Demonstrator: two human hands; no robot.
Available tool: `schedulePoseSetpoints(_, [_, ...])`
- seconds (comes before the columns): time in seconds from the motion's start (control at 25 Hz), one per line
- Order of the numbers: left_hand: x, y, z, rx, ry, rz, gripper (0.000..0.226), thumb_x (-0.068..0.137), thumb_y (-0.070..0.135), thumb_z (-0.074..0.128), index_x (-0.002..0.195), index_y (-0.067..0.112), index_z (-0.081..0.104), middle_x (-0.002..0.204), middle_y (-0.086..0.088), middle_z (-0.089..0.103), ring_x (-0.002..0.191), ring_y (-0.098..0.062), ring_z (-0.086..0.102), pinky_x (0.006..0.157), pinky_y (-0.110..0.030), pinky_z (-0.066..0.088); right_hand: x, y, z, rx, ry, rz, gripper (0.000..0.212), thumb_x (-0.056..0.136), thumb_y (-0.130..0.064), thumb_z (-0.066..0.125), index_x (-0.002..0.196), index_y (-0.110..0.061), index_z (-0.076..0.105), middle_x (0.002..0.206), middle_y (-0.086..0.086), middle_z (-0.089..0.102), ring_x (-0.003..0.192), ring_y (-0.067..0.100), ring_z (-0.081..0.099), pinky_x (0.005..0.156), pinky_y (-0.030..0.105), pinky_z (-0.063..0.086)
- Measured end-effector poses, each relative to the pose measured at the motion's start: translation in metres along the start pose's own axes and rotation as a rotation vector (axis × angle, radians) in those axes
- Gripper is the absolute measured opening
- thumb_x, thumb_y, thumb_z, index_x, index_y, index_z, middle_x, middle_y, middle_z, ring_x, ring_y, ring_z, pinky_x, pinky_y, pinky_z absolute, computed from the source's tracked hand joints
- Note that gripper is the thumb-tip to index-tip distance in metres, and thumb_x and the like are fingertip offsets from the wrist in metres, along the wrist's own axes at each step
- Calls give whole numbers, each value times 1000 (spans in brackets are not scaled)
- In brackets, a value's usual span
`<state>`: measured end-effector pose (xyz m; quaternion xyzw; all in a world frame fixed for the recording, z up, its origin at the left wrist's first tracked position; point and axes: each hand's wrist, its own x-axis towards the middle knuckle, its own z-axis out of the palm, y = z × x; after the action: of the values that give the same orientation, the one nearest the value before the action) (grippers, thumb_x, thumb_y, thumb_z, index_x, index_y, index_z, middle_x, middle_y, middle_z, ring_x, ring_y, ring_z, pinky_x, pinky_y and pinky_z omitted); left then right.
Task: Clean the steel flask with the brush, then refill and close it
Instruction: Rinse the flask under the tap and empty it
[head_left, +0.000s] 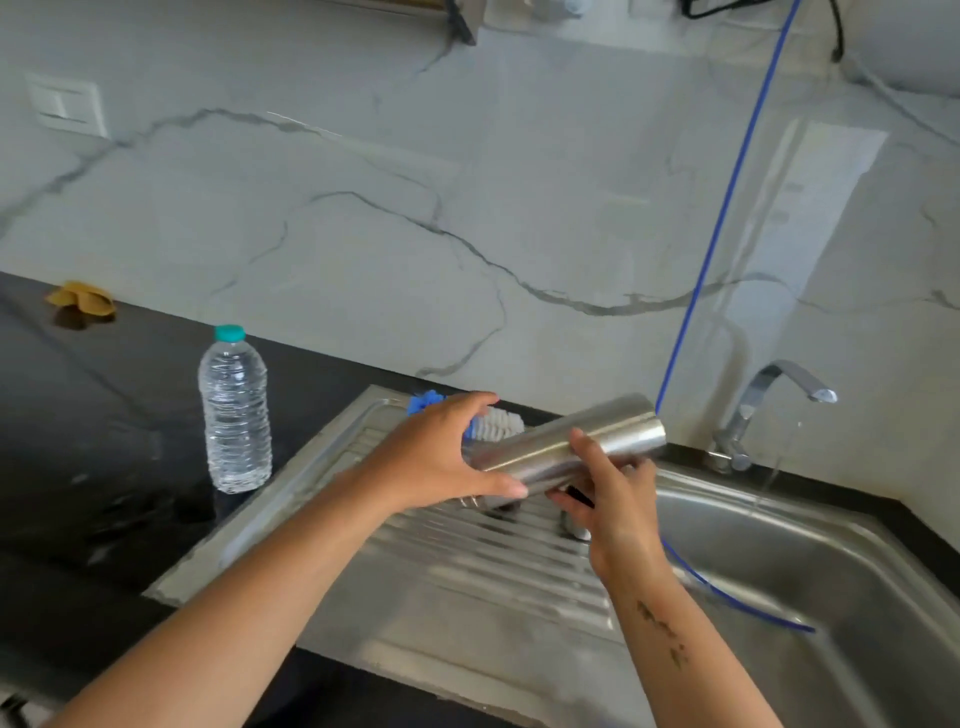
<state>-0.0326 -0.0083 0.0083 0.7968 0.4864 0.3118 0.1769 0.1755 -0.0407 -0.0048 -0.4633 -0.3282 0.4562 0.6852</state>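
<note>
A steel flask (582, 441) lies nearly level in the air above the ribbed drainboard (467, 561), its base toward the upper right. My left hand (441, 457) grips its lower-left end, where the mouth is hidden. My right hand (608, 493) holds the flask's middle from below, fingers curled round it. Behind my left hand lies a brush (498, 422) with white bristles and a blue part, at the drainboard's far edge. A clear water bottle (235, 410) with a teal cap stands upright on the black counter to the left.
A steel sink basin (810, 571) lies to the right, with a tap (769, 405) letting a thin stream fall. A blue tube (727, 208) hangs down the marble wall into the basin. A yellow cloth (82, 300) sits on the counter at far left.
</note>
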Motion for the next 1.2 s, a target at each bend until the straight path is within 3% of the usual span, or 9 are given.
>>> schedulePoseSetpoints(0.08, [8, -13, -15, 133, 2, 24, 97, 55, 77, 82, 139, 42, 50, 131, 24, 60, 116, 0, 59, 98, -30, 51, 2, 1, 35, -128, -49, -103, 58, 84, -17, 83, 126, -14, 43, 117, 9, 65, 102, 21, 71, 73, 41, 65])
schedulePoseSetpoints(0.24, [22, -56, -27, 79, 134, -15, 71, 61, 64, 88, 122, 35, 64, 107, 21, 68, 95, -2, 66, 78, -23, 52, 16, 5, 95, -364, -192, -253, 63, 80, -24, 88, 122, -22, 41, 109, -2, 63, 99, 16, 70, 82, 45, 64])
schedulePoseSetpoints(0.4, [25, -94, -31, -130, 276, -79, 70, 60, 59, 91, 120, 30, 68, 106, 16, 73, 89, -1, 70, 81, -34, 60, 34, 11, 138, -520, -294, -341, 63, 78, -28, 87, 121, -26, 40, 100, -7, 65, 90, 13, 71, 82, 45, 63])
schedulePoseSetpoints(0.64, [17, -125, -17, -291, 364, -202, 53, 60, 45, 97, 103, 32, 69, 96, 12, 75, 88, -5, 73, 83, -35, 61, 49, 32, 168, -741, -436, -418, 70, 78, -31, 87, 128, -23, 39, 104, -7, 64, 92, 10, 66, 81, 31, 57])
schedulePoseSetpoints(0.84, [16, -136, -13, -271, 353, -271, 52, 62, 36, 97, 104, 25, 68, 95, 12, 73, 90, -4, 71, 77, -21, 54, 53, 51, 179, -847, -484, -439, 72, 77, -32, 87, 129, -22, 38, 102, -6, 64, 91, 15, 67, 80, 32, 58])
schedulePoseSetpoints(1.2, [12, -141, -15, -242, 336, -309, 56, 67, 32, 95, 113, 18, 67, 99, 11, 72, 89, 1, 68, 71, -14, 49, 47, 60, 184, -871, -496, -429, 79, 81, -34, 85, 140, -20, 35, 117, 0, 66, 102, 20, 66, 89, 35, 57])
